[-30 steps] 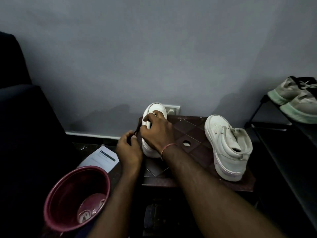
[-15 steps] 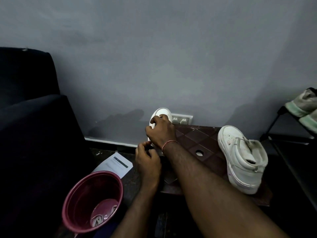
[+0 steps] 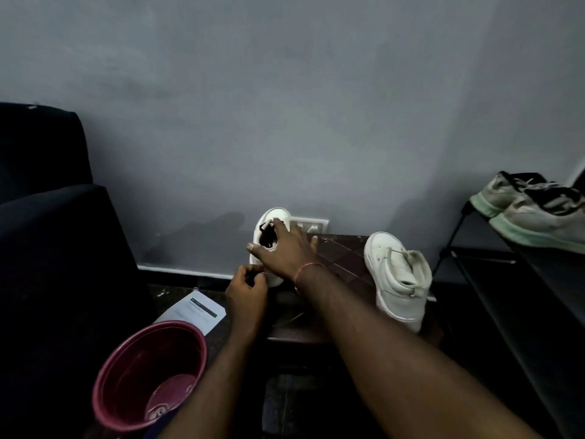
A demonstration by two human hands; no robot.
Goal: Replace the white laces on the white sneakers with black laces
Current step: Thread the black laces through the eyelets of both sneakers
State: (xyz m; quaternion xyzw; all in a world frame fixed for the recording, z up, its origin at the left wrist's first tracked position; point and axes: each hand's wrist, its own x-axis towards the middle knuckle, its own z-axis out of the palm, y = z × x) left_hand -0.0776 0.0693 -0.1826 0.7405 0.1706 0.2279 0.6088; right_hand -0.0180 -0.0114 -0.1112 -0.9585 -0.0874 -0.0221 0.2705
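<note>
Grey plaster wall, dim corner; a small dark tiled table [image 3: 342, 261] carries both white sneakers. Change noted: the right hand [image 3: 285, 251], curled over the toe of the first sneaker [image 3: 277, 215] half a second ago, now lies with fingers spread across it, exposing a black lace [image 3: 267, 237] at the eyelets. The left hand [image 3: 248, 291] stays curled at that shoe's near side; whether it grips a lace end cannot be told. Judgement: relacing here is under way; the second sneaker [image 3: 399, 280], tipped over at right, shows no black lace. Maroon bucket [image 3: 148, 375], printed sheet [image 3: 193, 312] and dark sofa [image 3: 47, 232] at left; shoe rack [image 3: 474, 264] at right
</note>
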